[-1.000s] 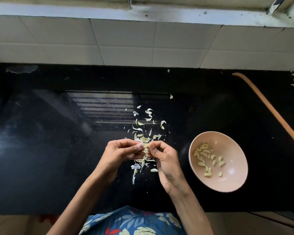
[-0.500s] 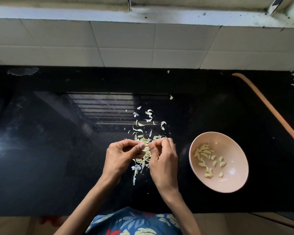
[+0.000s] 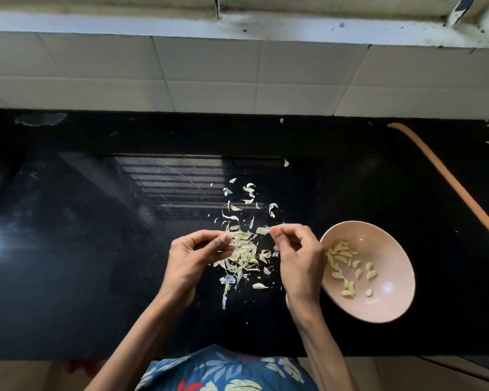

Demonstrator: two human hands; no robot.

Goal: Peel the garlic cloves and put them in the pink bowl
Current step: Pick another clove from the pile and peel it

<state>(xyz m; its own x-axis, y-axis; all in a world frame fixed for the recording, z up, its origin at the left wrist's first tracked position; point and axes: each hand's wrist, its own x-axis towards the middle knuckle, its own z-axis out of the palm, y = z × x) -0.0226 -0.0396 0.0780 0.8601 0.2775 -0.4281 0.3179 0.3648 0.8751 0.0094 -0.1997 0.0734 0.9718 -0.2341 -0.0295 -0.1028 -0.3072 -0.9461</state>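
The pink bowl (image 3: 390,306) sits on the black counter at the right with several peeled garlic cloves (image 3: 345,261) inside. Just left of its rim, my right hand (image 3: 299,258) pinches a pale strip of garlic peel (image 3: 263,230) at its fingertips. My left hand (image 3: 195,255) is curled, thumb against fingertips, pinching a small garlic clove that barely shows. A heap of loose peels (image 3: 242,252) lies between and beyond the two hands.
Scattered peel flakes (image 3: 249,190) trail toward the tiled wall (image 3: 237,80). An orange hose (image 3: 449,187) runs diagonally along the counter at the far right. The black counter (image 3: 96,249) ends at its front edge just before my body.
My hands were pressed together on one clove; they have now drawn apart. The right hand moved right toward the bowl, pulling a strip of peel away.
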